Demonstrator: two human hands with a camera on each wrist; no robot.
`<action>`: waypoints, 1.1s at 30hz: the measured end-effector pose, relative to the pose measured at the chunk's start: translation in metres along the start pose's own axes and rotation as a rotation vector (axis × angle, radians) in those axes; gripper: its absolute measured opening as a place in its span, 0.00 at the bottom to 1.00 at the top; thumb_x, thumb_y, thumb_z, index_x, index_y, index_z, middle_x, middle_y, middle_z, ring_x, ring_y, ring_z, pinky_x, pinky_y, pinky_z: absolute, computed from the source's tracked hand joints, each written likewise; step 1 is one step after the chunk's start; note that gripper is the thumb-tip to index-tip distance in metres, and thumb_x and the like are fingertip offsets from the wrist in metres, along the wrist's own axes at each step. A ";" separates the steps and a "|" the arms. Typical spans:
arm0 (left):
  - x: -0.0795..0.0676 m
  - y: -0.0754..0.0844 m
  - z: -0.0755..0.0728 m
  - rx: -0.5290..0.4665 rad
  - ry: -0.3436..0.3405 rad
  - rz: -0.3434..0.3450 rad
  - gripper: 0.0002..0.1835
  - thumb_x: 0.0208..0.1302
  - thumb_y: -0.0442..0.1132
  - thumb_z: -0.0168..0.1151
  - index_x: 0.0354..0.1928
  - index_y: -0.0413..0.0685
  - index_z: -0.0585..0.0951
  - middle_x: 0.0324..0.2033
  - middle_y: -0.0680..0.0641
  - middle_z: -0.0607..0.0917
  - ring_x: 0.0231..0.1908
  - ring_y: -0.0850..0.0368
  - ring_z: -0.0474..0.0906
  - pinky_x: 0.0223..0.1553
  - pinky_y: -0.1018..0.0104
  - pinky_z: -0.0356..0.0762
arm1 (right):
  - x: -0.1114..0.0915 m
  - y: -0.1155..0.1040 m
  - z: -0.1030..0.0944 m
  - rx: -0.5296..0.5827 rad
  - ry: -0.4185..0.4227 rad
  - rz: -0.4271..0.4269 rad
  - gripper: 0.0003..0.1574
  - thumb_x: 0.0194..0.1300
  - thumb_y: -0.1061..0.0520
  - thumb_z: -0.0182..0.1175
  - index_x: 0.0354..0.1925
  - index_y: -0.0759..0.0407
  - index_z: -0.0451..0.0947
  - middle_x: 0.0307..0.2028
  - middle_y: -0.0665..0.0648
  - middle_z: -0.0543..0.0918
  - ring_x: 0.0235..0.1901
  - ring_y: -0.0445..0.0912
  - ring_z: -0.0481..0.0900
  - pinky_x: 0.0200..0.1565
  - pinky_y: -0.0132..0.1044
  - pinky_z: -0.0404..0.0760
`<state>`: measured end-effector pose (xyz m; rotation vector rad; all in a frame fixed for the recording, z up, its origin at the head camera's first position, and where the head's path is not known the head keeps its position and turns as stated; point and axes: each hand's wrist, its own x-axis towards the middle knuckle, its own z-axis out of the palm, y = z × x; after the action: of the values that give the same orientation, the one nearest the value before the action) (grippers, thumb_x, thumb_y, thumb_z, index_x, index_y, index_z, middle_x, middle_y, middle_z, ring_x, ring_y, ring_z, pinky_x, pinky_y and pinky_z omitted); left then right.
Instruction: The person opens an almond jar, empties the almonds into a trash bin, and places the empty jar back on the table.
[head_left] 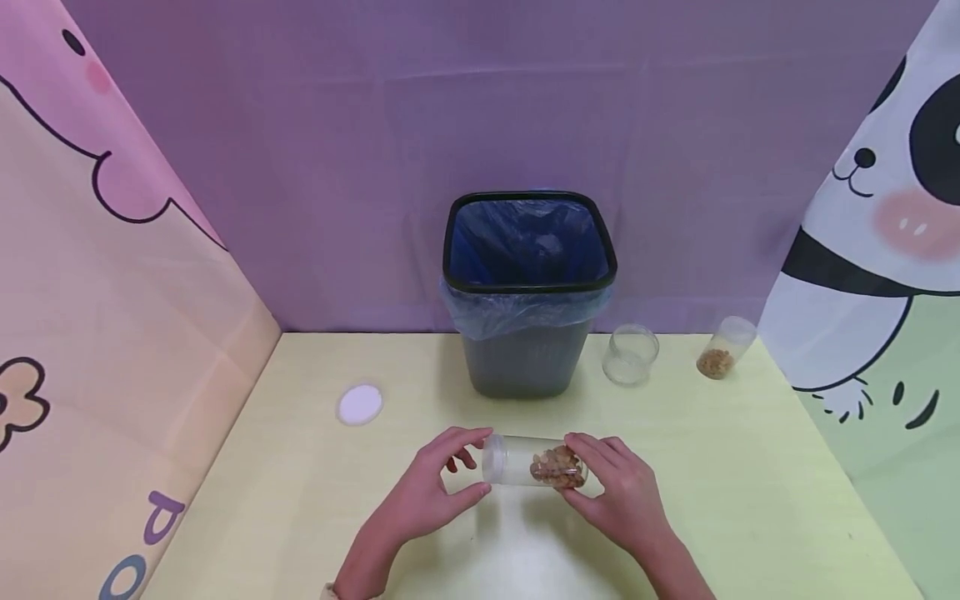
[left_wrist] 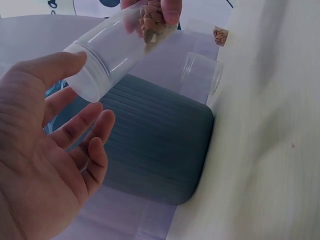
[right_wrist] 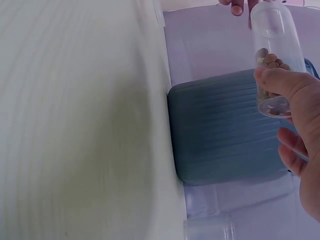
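Note:
A clear cylindrical jar (head_left: 522, 461) with brown nut-like pieces (head_left: 558, 467) at its right end lies sideways above the table, its translucent lid (left_wrist: 89, 76) toward the left. My right hand (head_left: 621, 492) grips the jar near its base, thumb on the near side and fingers on the far side. At the other end, the thumb and index finger of my left hand (head_left: 435, 483) are around the lid, while the remaining fingers curl loosely off it. In the right wrist view the right thumb presses the jar (right_wrist: 280, 37) beside the pieces.
Behind the hands stands a grey bin (head_left: 525, 362) with a black rim and blue liner. A white round lid (head_left: 360, 404) lies on the table's left. Right of the bin are a clear open-looking container (head_left: 630, 357) and a smaller jar (head_left: 726, 348) holding brown pieces.

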<state>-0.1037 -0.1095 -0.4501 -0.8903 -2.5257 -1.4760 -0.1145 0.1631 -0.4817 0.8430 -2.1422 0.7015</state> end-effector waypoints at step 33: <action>0.002 -0.013 0.008 -0.016 0.023 0.051 0.31 0.51 0.36 0.64 0.59 0.57 0.68 0.48 0.55 0.71 0.37 0.56 0.74 0.32 0.64 0.70 | -0.003 -0.001 -0.004 -0.012 0.005 0.062 0.39 0.31 0.50 0.72 0.48 0.55 0.77 0.45 0.49 0.78 0.34 0.42 0.74 0.33 0.34 0.73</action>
<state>-0.1105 -0.1063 -0.4637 -0.9279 -2.4597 -1.4850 -0.1108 0.1662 -0.4813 0.7703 -2.1744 0.7209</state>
